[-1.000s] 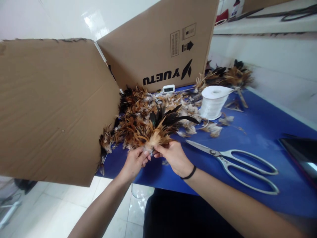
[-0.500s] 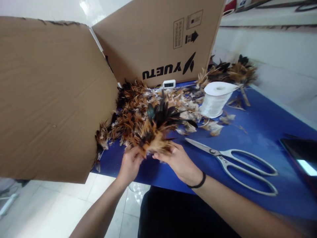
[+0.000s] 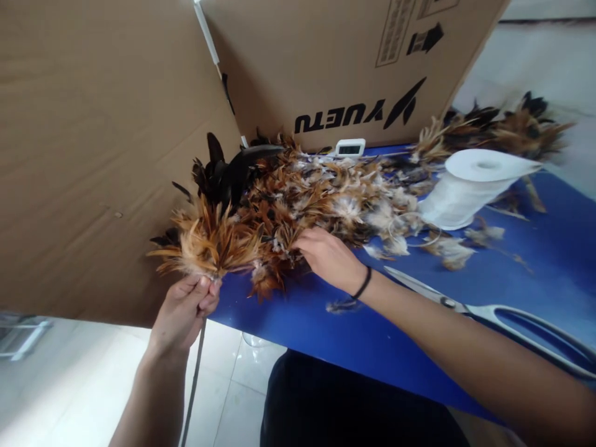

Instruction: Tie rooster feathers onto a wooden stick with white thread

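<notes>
My left hand (image 3: 189, 307) is closed around the base of a feather duster (image 3: 209, 242), over the table's front left edge. Orange-brown feathers fan out above the fist, with long black ones behind. Below the fist a thin dark rod (image 3: 195, 372) runs down past the edge. My right hand (image 3: 328, 257), a black band on its wrist, reaches into a pile of loose brown and white feathers (image 3: 326, 192). Its fingers are pinched together on feathers, their tips partly hidden. Large scissors (image 3: 447, 302) lie under and beside my right forearm.
Cardboard panels (image 3: 116, 155) stand along the left and back of the blue table (image 3: 419, 360). A white ribbon spool (image 3: 449, 195) stands right of the pile, and a small white digital display (image 3: 350, 148) sits behind it. More feathers (image 3: 512, 130) lie at the back right.
My left hand has moved left and down with the feathers, away from my right hand. My right hand has let go of that bunch and sits in the pile. The view has shifted left.
</notes>
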A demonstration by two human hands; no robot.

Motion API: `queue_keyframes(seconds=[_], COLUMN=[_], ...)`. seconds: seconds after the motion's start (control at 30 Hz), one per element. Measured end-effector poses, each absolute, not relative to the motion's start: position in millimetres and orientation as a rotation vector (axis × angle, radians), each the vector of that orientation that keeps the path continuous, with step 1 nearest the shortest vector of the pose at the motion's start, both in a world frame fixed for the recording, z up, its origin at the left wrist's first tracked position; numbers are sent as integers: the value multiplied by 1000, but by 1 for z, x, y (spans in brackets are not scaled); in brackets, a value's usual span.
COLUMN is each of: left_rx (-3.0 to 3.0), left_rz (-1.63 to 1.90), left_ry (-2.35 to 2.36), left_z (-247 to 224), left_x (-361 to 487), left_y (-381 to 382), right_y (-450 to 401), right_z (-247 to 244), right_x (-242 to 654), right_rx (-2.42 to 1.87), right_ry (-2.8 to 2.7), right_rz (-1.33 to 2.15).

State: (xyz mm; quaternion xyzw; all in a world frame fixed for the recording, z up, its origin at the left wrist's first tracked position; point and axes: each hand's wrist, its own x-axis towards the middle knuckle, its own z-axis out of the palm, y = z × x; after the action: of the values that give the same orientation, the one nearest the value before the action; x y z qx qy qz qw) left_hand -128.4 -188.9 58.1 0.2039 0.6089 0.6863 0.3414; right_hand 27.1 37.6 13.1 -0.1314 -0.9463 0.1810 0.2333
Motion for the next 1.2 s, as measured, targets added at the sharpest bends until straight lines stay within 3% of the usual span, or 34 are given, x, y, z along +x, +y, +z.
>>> queue_keyframes(seconds=[0.13,0.27,0.37,0.63,0.73,0.83,1.03,1.2], left_rx=[503,535,567,651,793,1081,1551,1675], left_rz=[1743,1686,1630,1520,1432,1325,1220,1124], left_ry=[1563,1547,1550,1658,1829,2003,2010,2032], left_z=[54,46,40,30,27,29,36,28], left_x=[-131,-136,-139,-134,-128,-114,-82,-65], left_y=[-191,-189,-184,-161,-151,-141,-124,-124], right_y=[46,57,65,81,78,64,32,26], right_z=[10,16,30,59,71,90,119,116], right_x=[0,-3,9,53,71,89,98,84], right_rx=[-250,-252,-253,-639,-616,-577,-224,34], right_ry=[-2739,-2744,-2687,-2070,-1853,-1901,-2335,-2694], right_rz=[-17,32,311,1503,1755,1592,758,433])
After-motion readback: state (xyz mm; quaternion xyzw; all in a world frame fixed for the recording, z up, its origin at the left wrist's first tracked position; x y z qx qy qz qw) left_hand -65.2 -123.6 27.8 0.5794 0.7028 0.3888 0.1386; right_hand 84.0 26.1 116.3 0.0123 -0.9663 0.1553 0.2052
